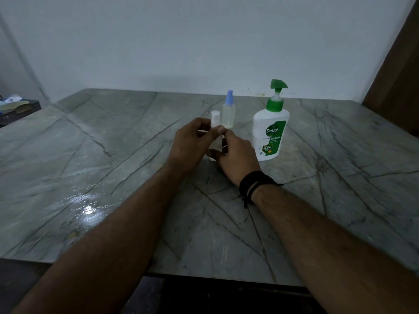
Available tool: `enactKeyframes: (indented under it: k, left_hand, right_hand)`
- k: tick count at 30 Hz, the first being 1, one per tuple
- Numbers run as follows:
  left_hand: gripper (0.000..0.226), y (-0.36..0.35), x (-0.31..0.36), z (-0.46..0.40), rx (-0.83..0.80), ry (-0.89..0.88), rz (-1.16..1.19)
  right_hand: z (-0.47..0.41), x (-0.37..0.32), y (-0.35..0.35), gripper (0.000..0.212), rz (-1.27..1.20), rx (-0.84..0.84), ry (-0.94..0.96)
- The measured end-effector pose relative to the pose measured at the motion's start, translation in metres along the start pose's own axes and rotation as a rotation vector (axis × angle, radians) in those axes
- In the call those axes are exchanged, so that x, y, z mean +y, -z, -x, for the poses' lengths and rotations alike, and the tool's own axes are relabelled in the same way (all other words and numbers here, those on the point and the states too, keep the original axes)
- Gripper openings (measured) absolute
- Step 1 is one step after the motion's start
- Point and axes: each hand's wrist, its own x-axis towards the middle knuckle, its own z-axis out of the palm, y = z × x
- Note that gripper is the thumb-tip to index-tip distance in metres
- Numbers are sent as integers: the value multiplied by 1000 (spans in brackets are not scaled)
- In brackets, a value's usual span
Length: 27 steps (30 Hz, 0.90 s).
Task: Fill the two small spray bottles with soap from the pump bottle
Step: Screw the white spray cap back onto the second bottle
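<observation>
The white-capped spray bottle stands on the tabletop, left hand and right hand closed around it, probably steadying it to unscrew the cap. The blue-capped spray bottle waits at one o'clock, the pump bottle at three o'clock, within reach.

Two small spray bottles; one pump bottle; two hands
</observation>
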Motion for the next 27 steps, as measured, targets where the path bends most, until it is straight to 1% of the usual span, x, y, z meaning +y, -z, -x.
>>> enactKeyframes:
  k: [6,11,14,16,18,20,22,24,26,27]
  left_hand:
    - [33,1,-4,-2,-18,-13,2]
    - [38,0,-2,5,-27,-2,26]
    - [39,0,-3,11,-49,-11,-52]
    - [43,2,-2,14,-50,-4,-64]
    - [46,4,0,16,-46,5,-76]
    - [50,5,2,18,-40,27,-84]
    - [54,6,2,20,-43,48,-124]
    - [57,6,1,22,-66,58,-171]
    - [57,5,0,24,-89,72,-202]
    - [56,5,0,25,-106,79,-221]
  right_hand:
    - [-1,1,-2,57,9,0,9]
    - [-1,2,-4,56,5,12,10]
    - [1,1,-3,54,-13,24,19]
    - [3,0,-2,61,-45,26,23]
    - [7,-1,0,73,-68,24,11]
    - [12,0,3,77,-76,36,-5]
    - [21,2,6,70,-62,61,0]
    - [35,5,13,55,-32,94,26]
    - [49,11,21,43,8,158,55]
    - [55,16,26,41,37,208,56]
